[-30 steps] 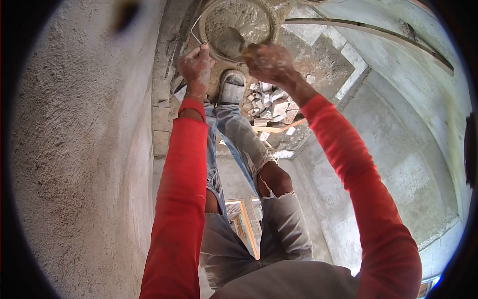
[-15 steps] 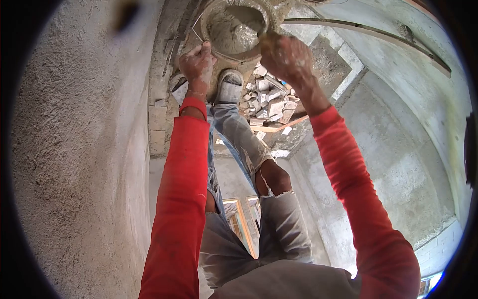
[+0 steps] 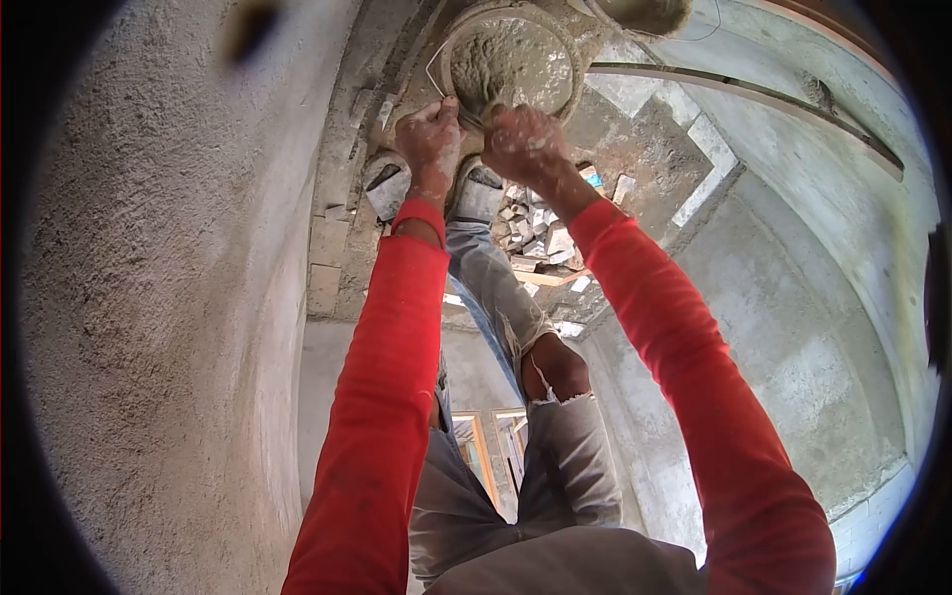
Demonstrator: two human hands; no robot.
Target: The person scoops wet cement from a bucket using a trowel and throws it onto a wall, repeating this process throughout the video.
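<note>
A round bucket [image 3: 577, 84] of wet grey cement mix stands at the top centre. My left hand [image 3: 429, 142], smeared with mix, is closed at the bucket's near left rim, on the thin wire handle [image 3: 432, 71]. Closed in a fist, my right hand [image 3: 526, 144] is over the near rim, just right of my left hand. What it grips is hidden beneath the fingers. Below the hands are my feet in dusty sandals [image 3: 480, 198].
Broken tile and rubble [image 3: 535, 233] lie right of my feet. A second container [image 3: 645, 12] is at the top edge. A long thin strip [image 3: 734, 83] crosses the upper right. Rough plastered wall [image 3: 178, 248] rises on the left.
My right hand has moved left and down, from the bucket's right side to the near rim beside my left hand. The bucket sits further right in view, and the second container shows more.
</note>
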